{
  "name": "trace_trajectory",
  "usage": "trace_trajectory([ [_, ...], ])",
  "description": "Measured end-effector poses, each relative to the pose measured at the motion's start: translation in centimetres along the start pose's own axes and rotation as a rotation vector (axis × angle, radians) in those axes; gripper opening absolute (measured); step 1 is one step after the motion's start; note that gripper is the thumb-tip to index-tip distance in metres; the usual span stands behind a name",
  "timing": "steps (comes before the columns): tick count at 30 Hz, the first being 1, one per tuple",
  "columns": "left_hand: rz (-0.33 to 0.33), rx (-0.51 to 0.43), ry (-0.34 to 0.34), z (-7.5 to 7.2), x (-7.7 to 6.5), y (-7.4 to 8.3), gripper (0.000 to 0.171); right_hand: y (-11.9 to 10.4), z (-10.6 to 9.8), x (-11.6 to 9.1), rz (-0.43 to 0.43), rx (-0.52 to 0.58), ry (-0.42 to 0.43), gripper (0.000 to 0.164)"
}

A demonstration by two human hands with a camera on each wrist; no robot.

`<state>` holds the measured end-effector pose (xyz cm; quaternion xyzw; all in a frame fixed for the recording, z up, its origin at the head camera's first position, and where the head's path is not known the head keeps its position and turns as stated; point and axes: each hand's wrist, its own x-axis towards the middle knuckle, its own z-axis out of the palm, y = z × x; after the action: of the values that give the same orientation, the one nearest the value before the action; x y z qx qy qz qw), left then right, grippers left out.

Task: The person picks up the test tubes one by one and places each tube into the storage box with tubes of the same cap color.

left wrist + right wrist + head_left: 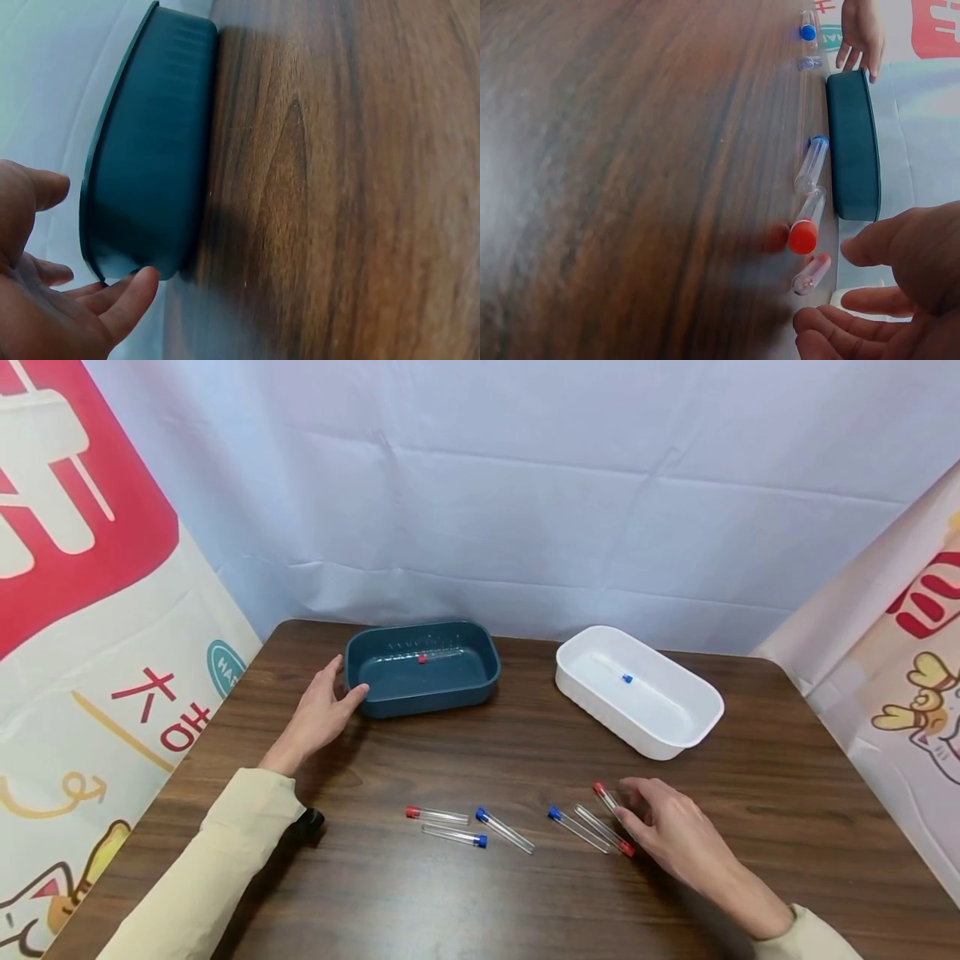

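My left hand is at the left end of a dark teal tray, thumb over the near corner and fingers along its outer end wall. Inside that tray lies a red-capped tube. Low over the table, my right hand has its thumb and fingers spread near a clear tube with a red cap. Just left of it lie another red-capped tube and a blue-capped tube. In the right wrist view, the nearest tube shows beyond the fingertips, with a gap between thumb and fingers.
A white tray stands at the back right with a blue-capped tube inside. At the table's middle lie a red-capped tube and two blue-capped tubes, one slanted, one level. A pale curtain hangs behind.
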<state>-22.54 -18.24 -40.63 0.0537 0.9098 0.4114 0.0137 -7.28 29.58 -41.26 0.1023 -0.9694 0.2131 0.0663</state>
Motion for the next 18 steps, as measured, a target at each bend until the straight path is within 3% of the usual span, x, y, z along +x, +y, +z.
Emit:
trace_trajectory([
  [18, -0.043, 0.019, -0.019, 0.56, 0.74, -0.25, 0.079, -0.06, 0.42, 0.65, 0.009, -0.005, -0.037, 0.019],
])
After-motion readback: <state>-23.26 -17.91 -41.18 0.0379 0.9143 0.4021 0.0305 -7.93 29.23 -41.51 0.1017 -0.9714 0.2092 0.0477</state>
